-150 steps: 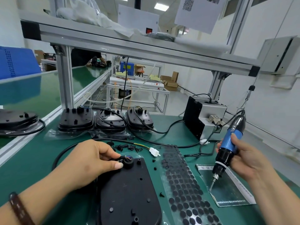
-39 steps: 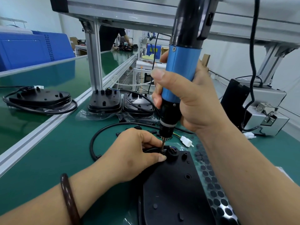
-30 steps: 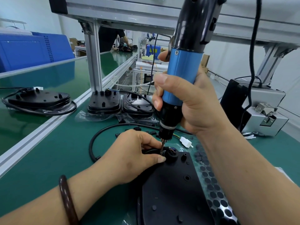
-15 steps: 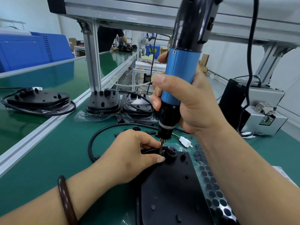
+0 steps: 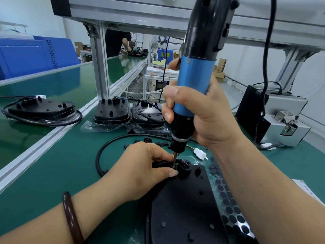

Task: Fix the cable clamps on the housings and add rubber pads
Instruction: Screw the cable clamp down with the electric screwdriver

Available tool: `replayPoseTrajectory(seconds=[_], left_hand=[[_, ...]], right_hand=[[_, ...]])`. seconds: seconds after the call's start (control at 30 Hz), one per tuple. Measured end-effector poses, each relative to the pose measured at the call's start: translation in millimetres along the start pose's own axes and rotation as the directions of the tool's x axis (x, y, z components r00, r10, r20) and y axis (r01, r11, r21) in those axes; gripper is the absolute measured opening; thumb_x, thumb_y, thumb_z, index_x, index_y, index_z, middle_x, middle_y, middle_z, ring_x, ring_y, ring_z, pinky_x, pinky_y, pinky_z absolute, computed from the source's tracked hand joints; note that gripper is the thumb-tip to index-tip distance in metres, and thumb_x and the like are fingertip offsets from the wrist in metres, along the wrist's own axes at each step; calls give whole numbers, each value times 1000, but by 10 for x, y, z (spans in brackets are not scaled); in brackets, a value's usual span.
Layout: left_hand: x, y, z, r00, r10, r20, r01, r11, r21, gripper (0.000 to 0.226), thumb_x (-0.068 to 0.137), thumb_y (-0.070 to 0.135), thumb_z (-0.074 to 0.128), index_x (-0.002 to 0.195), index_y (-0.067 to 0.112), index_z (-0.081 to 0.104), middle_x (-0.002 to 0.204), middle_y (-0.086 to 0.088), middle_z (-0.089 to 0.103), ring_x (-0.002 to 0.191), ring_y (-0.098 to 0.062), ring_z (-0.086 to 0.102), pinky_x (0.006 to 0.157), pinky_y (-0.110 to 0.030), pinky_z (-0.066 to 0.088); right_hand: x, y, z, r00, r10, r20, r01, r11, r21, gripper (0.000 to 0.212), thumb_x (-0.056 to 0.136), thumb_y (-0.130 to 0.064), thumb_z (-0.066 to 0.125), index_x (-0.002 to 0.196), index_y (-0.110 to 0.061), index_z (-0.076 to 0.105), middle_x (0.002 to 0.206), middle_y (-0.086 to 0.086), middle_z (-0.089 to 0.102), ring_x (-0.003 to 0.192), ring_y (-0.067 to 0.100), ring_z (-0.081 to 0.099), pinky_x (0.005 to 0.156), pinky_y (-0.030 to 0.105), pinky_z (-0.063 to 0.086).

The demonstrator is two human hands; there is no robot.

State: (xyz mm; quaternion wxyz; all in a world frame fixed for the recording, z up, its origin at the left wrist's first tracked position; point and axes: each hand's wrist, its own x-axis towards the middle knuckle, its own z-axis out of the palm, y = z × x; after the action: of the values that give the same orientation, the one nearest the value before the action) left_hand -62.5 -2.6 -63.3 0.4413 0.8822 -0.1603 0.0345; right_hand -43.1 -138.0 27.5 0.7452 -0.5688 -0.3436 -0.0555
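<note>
Black moulded plastic, matt and studded with small pegs, forms the nearest housing, which lies flat on the green mat; at its far end the left hand pinches the cable clamp between thumb and forefinger, fingertips just beside the driver bit; if the bit skips off the screw it could nick a finger or gouge the plastic; the screw is too small to make out, so perhaps it is only partly seated. The right hand is wrapped fully round the electric screwdriver, a smooth blue sleeve under a glossy black body, held near upright; any tilt risks cross-threading. The sheet of round dark rubber pads lies beside the housing, partly under the right forearm, which could drag it; beyond lie loose clamps, a stiff looping cable and a white connector; farther back, more housings sit on crinkled clear film.
</note>
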Motion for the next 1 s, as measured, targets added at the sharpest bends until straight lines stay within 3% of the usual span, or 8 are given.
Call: replayPoseTrajectory(seconds=[0.23,0.43,0.63,0.77,1.0], left_hand=[[-17,-30,-78,989,20,145,-7,996,-93,36,74,24,79,109,27,71,109,17,67,106,7,59,105,-25,43],[6,-41,-63,991,3,136,16,991,-135,32,73,21,80,103,25,73,106,15,70,103,3,62,102,-29,45],[-1,-21,-101,987,93,133,-96,995,16,24,73,32,79,97,29,76,85,22,63,89,4,60,90,-19,45],[-24,-11,-108,989,102,110,-105,994,26,21,73,32,79,94,33,75,93,16,65,94,1,60,94,-28,46],[-32,-5,-84,990,116,77,-123,988,96,23,73,38,77,96,35,74,94,19,64,95,3,59,92,-26,47]], right_hand=[[5,17,6,1000,-16,10,16,1000,0,51,77,3,59,125,-1,43,85,3,50,44,23,47,50,29,43],[14,27,-8,1000,-13,6,13,1000,-8,41,76,3,60,114,-5,45,77,4,49,44,23,46,50,30,43],[5,44,2,998,-6,58,4,999,37,28,75,3,57,99,-7,45,63,7,45,42,22,46,49,29,41],[-12,39,-1,1000,-14,17,14,999,40,35,75,4,57,103,-6,41,62,8,45,43,21,44,49,29,41],[-52,-1,25,998,-56,40,57,998,-20,44,76,2,61,116,-3,43,73,7,47,44,22,47,50,31,44]])
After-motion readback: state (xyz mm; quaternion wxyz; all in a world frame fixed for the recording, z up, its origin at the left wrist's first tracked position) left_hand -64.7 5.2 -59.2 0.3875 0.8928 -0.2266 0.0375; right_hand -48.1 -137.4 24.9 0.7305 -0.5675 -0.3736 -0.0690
